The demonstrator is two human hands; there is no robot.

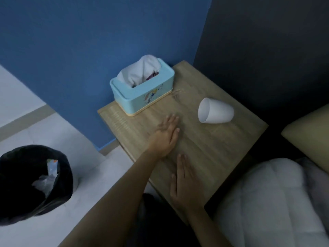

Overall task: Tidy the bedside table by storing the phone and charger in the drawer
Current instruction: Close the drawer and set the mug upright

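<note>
Plainly, both hands lay flat on the bedside table, and no phone or charger showed anywhere.

The left hand [166,138] rested open, palm down, near the middle of the pale wood-grain bedside table [222,148]; the right hand [186,180] lay open and flat at the near edge, gripping nothing. Neither the phone, the charger nor the drawer was in sight from where I stood, so I could not place them relative to the hands; they may already have been put away, though that is a guess. A phone would likely be stiff, smooth and slippery, best taken by its long edges, a charger's cable limp, best gathered by the plug. On top stood only a light-blue plastic tissue box [142,86] at the back and a white paper cup [215,113] tipped on its side.
</note>
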